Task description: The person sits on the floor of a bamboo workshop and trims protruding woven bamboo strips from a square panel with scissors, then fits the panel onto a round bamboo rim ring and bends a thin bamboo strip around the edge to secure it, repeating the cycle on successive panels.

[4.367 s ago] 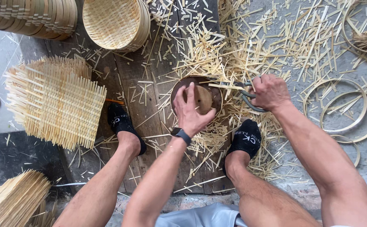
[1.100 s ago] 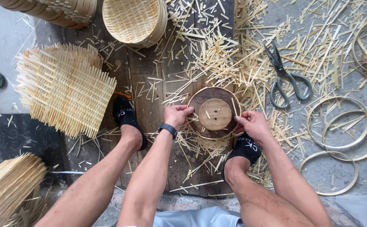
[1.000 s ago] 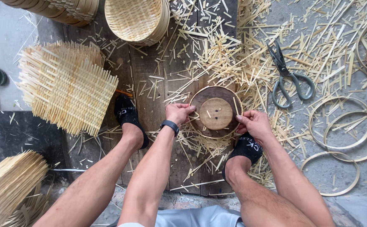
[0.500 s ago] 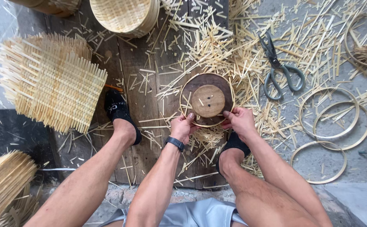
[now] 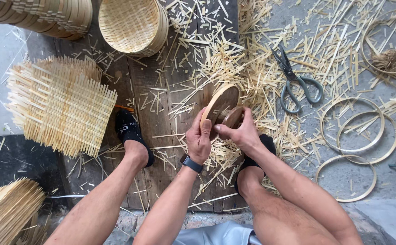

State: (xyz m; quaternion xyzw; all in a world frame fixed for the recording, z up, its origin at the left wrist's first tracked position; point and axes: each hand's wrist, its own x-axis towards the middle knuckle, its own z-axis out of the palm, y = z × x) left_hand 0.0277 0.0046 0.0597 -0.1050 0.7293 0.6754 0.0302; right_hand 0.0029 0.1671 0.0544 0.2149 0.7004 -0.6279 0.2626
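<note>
Dark wooden boards (image 5: 159, 104) cover the middle of the ground, strewn with cut bamboo slivers (image 5: 234, 68); grey concrete to the right. Both hands meet over the boards' lower middle, just above the person's right foot.

Left hand (image 5: 199, 140) closed on the near edge of a round wooden disc (image 5: 220, 105), thumb up along its rim. Disc tilted up on edge, lifted off the boards. Right hand (image 5: 238, 131) grips the round knob (image 5: 232, 118) on the disc's face, fingers wrapped behind.

Scissors (image 5: 295, 84) lie well right of the disc on the concrete. Bamboo rings (image 5: 352, 140) at the right edge. Woven mat (image 5: 59, 106) at the boards' left edge; round basket (image 5: 132, 25) at their top edge.
</note>
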